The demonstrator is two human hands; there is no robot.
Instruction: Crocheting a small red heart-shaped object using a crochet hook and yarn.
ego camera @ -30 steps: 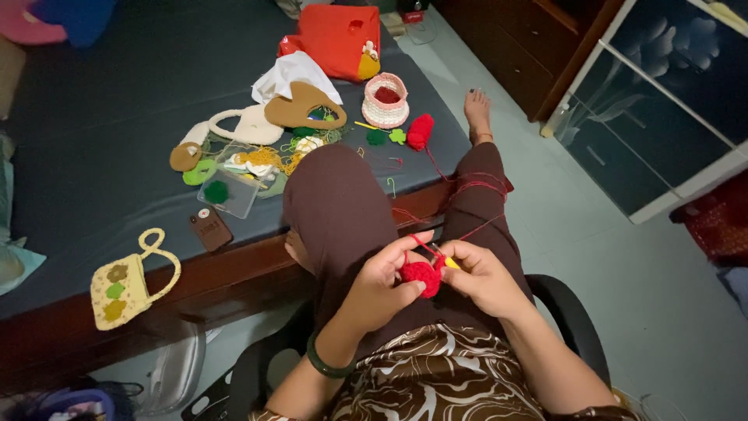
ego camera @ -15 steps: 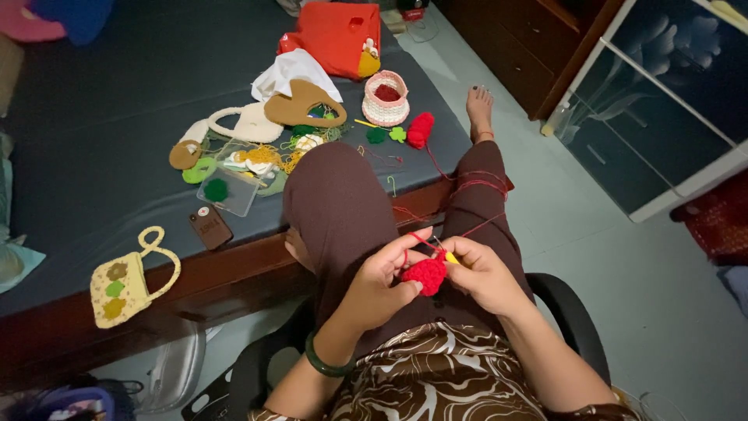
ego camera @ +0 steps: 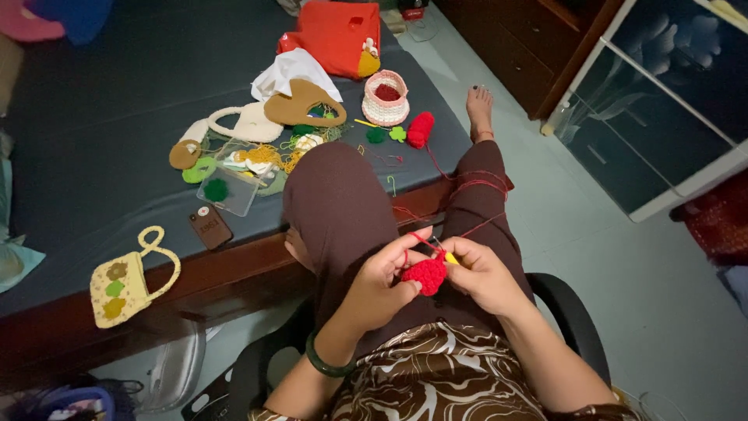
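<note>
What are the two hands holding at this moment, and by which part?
Both hands pinch a red crochet piece: left hand at its left edge, right hand at its right edge, with a yellow-handled hook.

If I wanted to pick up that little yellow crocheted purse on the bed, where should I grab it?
Probably by the looped handle of the yellow purse. It lies flat near the bed edge, with the open loop arching up and right of the body, so come from above and hook fingers through the loop.
</note>
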